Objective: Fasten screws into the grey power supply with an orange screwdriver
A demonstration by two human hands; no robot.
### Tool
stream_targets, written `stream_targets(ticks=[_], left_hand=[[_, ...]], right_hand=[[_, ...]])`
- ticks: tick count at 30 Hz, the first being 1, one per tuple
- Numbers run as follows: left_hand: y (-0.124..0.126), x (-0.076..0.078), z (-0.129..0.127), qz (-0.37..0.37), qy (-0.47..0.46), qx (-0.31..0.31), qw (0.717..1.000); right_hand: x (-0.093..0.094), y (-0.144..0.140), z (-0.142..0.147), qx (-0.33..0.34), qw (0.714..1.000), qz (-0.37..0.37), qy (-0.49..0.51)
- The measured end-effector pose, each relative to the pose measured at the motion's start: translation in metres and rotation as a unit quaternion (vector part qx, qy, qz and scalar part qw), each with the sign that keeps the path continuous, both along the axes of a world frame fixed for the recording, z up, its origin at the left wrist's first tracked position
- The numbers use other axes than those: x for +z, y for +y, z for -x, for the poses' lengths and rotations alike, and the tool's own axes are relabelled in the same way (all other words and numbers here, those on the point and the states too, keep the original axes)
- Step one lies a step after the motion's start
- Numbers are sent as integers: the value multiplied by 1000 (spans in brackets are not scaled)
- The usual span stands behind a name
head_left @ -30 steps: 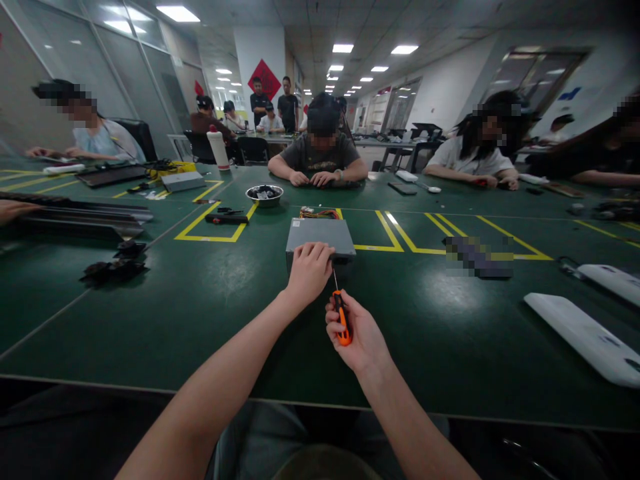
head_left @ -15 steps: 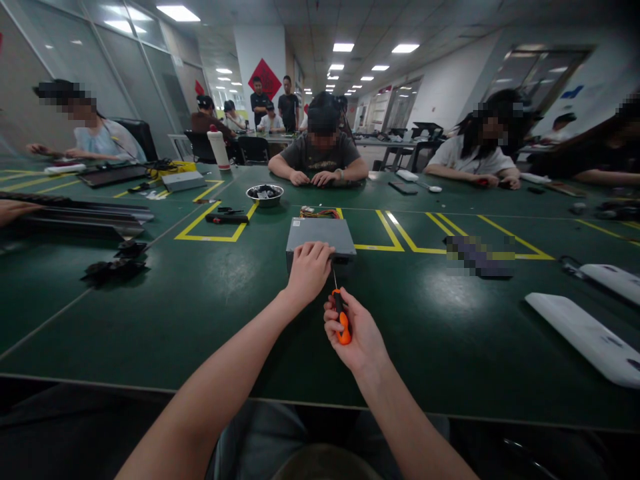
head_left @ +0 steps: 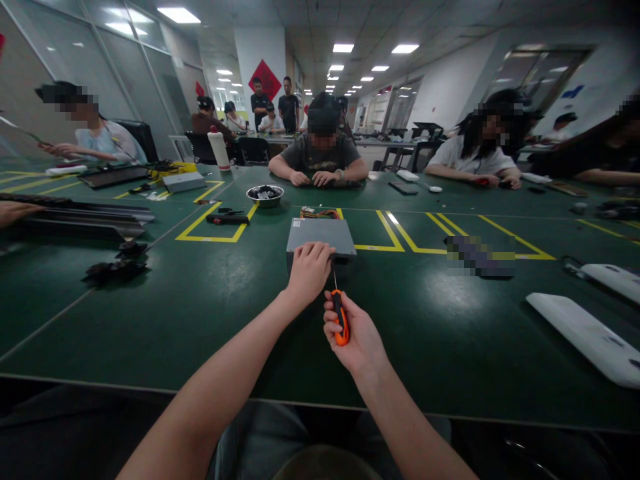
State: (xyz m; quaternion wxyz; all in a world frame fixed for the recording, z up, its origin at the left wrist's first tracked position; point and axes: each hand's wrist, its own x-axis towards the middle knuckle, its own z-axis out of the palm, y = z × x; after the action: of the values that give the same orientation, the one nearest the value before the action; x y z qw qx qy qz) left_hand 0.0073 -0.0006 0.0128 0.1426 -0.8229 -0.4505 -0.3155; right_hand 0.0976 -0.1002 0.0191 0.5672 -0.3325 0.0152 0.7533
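A grey metal computer power supply (head_left: 323, 230) lies on the green table, with coloured cables (head_left: 320, 213) at its far side. My left hand (head_left: 310, 270) grips its near edge, fingers together over the top and thumb side hidden. In my right hand (head_left: 350, 327) is a screwdriver (head_left: 341, 317) with an orange and black handle, fingers wrapped round it. The thin shaft points up and away to the near face of the power supply. Its tip cannot be made out against the dark face, close to my left fingers.
Beyond the power supply stands a metal bowl (head_left: 265, 195) of dark parts. Yellow tape (head_left: 210, 238) marks the table (head_left: 240, 320); a black tool (head_left: 227, 218) lies there. Black parts (head_left: 117, 267) and metal rails (head_left: 85, 217) are left, white devices (head_left: 585, 337) right. Co-workers sit around.
The screwdriver handle has turned about its length in my right hand, now showing more black. My left hand and the power supply stay put. A co-worker at far left now holds up a long thin piece.
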Motion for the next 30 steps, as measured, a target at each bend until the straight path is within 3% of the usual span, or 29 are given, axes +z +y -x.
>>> stream_targets(ticks=[30], left_hand=[[0,0,0,-4,-3,-1,1000]], right_hand=[[-2,1,3,-3,1000,-2,17]])
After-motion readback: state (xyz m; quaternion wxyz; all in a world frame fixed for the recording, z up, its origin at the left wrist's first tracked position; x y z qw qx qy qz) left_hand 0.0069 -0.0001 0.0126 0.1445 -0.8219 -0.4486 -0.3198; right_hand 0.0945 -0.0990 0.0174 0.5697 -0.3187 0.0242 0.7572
